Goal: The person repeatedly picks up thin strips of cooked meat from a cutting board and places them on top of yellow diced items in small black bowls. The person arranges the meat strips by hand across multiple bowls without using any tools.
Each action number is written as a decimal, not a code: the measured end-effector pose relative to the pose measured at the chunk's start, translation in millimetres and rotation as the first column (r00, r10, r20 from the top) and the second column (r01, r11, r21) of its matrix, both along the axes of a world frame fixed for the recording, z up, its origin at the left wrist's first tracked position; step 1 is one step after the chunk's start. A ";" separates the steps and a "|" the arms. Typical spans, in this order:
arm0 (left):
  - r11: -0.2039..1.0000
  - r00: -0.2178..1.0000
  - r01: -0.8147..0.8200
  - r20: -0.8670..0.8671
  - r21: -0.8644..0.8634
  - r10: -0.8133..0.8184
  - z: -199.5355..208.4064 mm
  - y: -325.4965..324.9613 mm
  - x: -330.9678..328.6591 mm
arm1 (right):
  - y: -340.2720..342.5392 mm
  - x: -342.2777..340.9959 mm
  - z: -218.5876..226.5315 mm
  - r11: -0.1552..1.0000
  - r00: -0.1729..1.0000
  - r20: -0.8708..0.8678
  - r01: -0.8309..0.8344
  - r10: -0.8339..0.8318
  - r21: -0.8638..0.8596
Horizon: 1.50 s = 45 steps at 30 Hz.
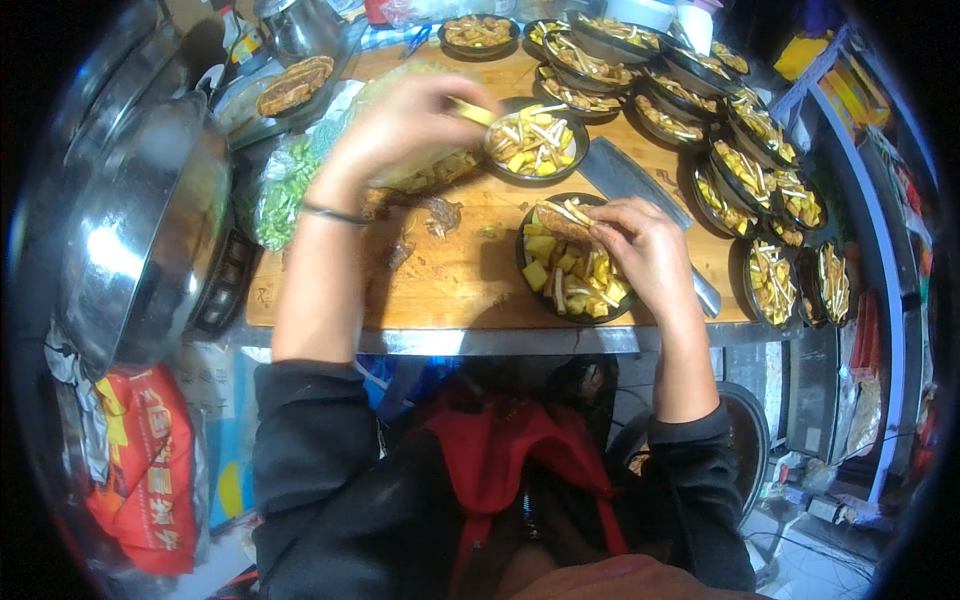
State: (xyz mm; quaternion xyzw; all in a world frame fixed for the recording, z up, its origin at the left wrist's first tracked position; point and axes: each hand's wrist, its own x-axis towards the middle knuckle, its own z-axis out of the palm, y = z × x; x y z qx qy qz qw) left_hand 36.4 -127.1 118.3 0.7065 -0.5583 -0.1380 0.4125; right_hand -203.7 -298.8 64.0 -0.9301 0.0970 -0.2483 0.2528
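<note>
My left hand, blurred by motion, is raised above a plastic bag of food and pinches a yellow chunk that looks like potato. Right beside it stands a black bowl of yellow chunks and white mushroom-like strips. Closer to me sits another black bowl with similar food. Over its far right rim, my right hand is closed on a brown slice with pale strips, which looks like meat. A cleaver lies partly hidden behind that hand.
Several filled black bowls crowd the right and far side of the wooden board, some stacked. At left are a bag of chopped greens, a large metal basin and a tray with meat. Blue scissors lie behind.
</note>
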 end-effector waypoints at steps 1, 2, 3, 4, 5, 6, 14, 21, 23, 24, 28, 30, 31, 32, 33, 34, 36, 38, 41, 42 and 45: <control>0.997 0.997 0.056 -0.065 0.059 -0.052 -7.5 -23.2 -16.1 | 0.4 -0.1 0.1 1.000 1.000 0.001 0.001 -0.001 -0.007; 0.983 0.978 0.178 -0.121 0.051 -0.171 -14.0 -45.2 -29.4 | 0.9 -0.3 0.1 1.000 1.000 0.009 -0.003 0.004 -0.027; 0.960 0.974 0.199 -0.146 0.197 -0.172 -19.9 -59.0 -38.4 | 1.4 -0.6 0.1 0.999 1.000 0.015 -0.007 0.007 -0.047; 0.939 0.965 0.236 -0.170 0.249 -0.198 -24.2 -72.3 -44.1 | 1.7 -0.8 0.1 0.998 1.000 0.013 -0.007 0.008 -0.055; 0.914 0.942 0.283 -0.265 0.292 -0.207 -27.8 -81.2 -47.3 | 1.8 -1.2 0.1 0.997 1.000 0.011 -0.007 0.008 -0.071; 0.901 0.929 0.318 -0.290 0.296 -0.232 -29.9 -88.3 -48.7 | 1.8 -1.4 0.1 0.997 1.000 0.002 -0.008 0.008 -0.076; 0.775 0.905 0.359 0.009 0.520 -0.425 -34.1 -113.4 -41.2 | 2.5 -2.2 0.9 0.999 1.000 0.001 0.004 -0.004 -0.038; 0.878 0.937 0.348 -0.106 0.328 -0.332 -46.5 -105.6 -39.6 | 2.4 -2.3 1.0 1.000 1.000 0.003 0.019 -0.019 -0.012; 0.903 0.952 0.307 -0.103 0.302 -0.289 -44.6 -102.6 -42.9 | 1.6 -1.9 0.2 1.000 1.000 0.004 0.017 -0.017 0.007; 0.912 0.961 0.278 -0.075 0.301 -0.268 -43.2 -101.5 -44.7 | 0.6 -1.5 0.0 1.000 1.000 0.005 0.007 -0.007 0.016; 0.962 0.982 0.185 -0.078 0.200 -0.172 -45.4 -89.3 -53.2 | -1.9 -0.3 0.3 1.000 1.000 -0.015 -0.015 0.015 0.009; 0.979 0.989 0.135 -0.079 0.154 -0.124 -50.3 -84.9 -56.7 | -2.4 -0.1 1.2 1.000 0.999 -0.029 -0.015 0.015 0.005; 0.986 0.991 0.114 -0.088 0.123 -0.104 -52.9 -83.7 -57.3 | -2.4 -0.1 1.7 1.000 0.999 -0.041 -0.013 0.013 0.009; 0.982 0.989 0.130 -0.091 0.137 -0.118 -55.1 -83.6 -56.7 | -2.1 -0.6 2.1 1.000 0.999 -0.041 -0.016 0.016 0.012; 0.978 0.986 0.149 -0.099 0.143 -0.136 -57.1 -83.7 -55.8 | -1.9 -1.0 2.3 1.000 0.999 -0.043 -0.017 0.018 0.020; 0.974 0.982 0.170 -0.108 0.151 -0.154 -58.6 -83.9 -54.2 | -1.8 -1.1 2.5 0.999 0.999 -0.043 -0.018 0.019 0.028; 0.973 0.982 0.185 -0.068 0.137 -0.177 -60.6 -83.2 -50.7 | -1.6 -1.1 2.4 0.999 0.999 -0.037 -0.020 0.021 0.029; 0.971 0.976 0.209 -0.087 0.113 -0.200 -61.3 -82.4 -49.2 | -1.8 -0.7 1.9 0.999 0.999 -0.033 -0.021 0.021 0.026; 0.966 0.966 0.244 -0.105 0.090 -0.235 -60.0 -81.4 -50.7 | -1.8 0.1 0.7 1.000 0.999 -0.034 -0.020 0.021 0.024; 0.963 0.968 0.249 -0.047 0.103 -0.245 -58.6 -82.7 -52.2 | -1.7 0.1 0.6 0.999 0.999 -0.038 -0.018 0.019 0.029; 0.957 0.962 0.264 0.043 0.119 -0.271 -53.0 -87.3 -56.4 | -1.1 -0.3 0.7 1.000 0.999 -0.042 -0.013 0.014 0.029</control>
